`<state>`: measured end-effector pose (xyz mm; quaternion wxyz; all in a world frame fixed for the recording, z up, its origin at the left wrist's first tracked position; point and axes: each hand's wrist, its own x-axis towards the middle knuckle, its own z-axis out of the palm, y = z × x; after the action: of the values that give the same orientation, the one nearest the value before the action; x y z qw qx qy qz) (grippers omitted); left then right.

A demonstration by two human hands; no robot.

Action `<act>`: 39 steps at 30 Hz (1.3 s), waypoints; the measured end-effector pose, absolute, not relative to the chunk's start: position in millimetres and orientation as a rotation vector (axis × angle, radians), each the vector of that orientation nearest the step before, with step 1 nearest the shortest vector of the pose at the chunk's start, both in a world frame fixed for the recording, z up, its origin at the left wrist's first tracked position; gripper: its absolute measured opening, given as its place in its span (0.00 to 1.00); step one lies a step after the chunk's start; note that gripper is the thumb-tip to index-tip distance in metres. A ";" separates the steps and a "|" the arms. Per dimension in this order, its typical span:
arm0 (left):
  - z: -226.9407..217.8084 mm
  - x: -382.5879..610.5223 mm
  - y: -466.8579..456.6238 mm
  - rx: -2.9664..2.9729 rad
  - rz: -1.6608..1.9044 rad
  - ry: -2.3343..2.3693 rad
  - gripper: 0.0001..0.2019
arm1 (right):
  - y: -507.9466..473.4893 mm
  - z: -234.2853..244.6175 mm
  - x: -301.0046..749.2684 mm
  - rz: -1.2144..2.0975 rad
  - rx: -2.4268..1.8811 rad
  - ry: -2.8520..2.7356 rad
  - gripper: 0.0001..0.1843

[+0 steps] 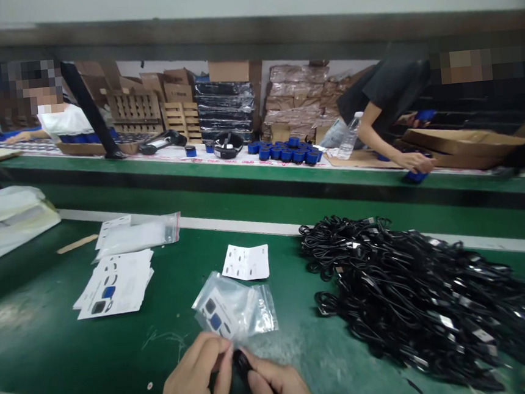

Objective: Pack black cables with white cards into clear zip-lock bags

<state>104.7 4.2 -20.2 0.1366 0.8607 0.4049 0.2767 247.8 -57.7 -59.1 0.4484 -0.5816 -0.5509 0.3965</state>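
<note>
My left hand (193,378) is closed in a pinch at the near edge of a clear plastic bag (242,309). A printed leaflet (218,317) with pictures of small devices shows inside the bag. Close beside it, my right hand (281,385) grips a black coiled cable (241,363), its end right by the bag's edge. Part of the cable is hidden by my fingers. Just beyond the bag lies a folded white leaflet (246,261). To the right spreads a large heap of black USB cables (389,284).
Stacked printed leaflets (118,283) and a pack of clear bags (139,233) lie on the green table (173,327) at left. A white wrapped bundle (7,219) sits far left. Across the raised ledge (224,179), two people work near blue round items (286,151) and a bottle (349,137).
</note>
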 end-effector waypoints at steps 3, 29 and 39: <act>-21.7 106.6 -1.1 2.527 0.870 1.185 0.08 | -54.7 -51.7 250.1 0.875 -1.493 -1.421 0.27; -35.4 112.4 -12.3 2.827 0.756 1.065 0.09 | -58.9 -51.9 260.3 1.313 -1.369 -0.941 0.23; -24.9 121.0 -21.9 2.628 0.940 1.143 0.08 | -66.5 -46.6 241.7 0.835 -1.476 -0.795 0.16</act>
<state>121.0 -21.9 -24.9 0.0626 0.8697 0.3782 0.3110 241.7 -66.5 -46.6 0.5927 -0.6346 -0.3420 0.3593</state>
